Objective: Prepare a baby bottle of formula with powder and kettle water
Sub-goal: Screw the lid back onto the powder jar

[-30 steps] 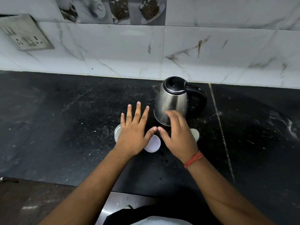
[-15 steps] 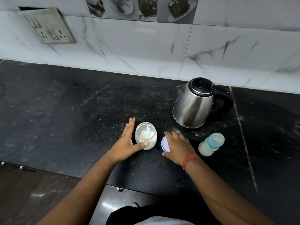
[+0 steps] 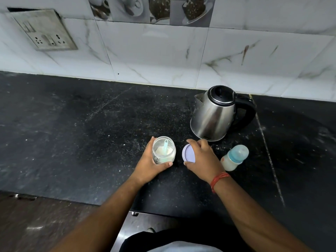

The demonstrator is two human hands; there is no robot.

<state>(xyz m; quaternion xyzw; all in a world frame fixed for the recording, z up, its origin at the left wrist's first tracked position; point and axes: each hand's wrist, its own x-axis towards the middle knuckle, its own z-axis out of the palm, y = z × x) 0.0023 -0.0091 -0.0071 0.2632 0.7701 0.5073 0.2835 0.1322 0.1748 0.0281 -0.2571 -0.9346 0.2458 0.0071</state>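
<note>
An open glass jar (image 3: pixel 164 150) of white powder with a light blue scoop (image 3: pixel 165 144) in it stands on the black counter (image 3: pixel 72 133). My left hand (image 3: pixel 151 165) grips the jar from its left and front. My right hand (image 3: pixel 203 160) holds the jar's lilac lid (image 3: pixel 188 154) by its rim, just right of the jar and tilted up. A baby bottle (image 3: pixel 234 157) with a blue cap and white contents stands right of that hand. Behind it stands a steel kettle (image 3: pixel 216 115) with a black lid and handle.
A white marble-tiled wall (image 3: pixel 163 57) closes the back of the counter, with a socket plate (image 3: pixel 45 30) at upper left. The counter's front edge (image 3: pixel 72 201) runs below my forearms, with a brown floor beneath at the left.
Both hands lay flat over the jar and lid one second ago. Since then my left hand has closed round the jar and my right hand has picked up the lid. The camera shifted left.
</note>
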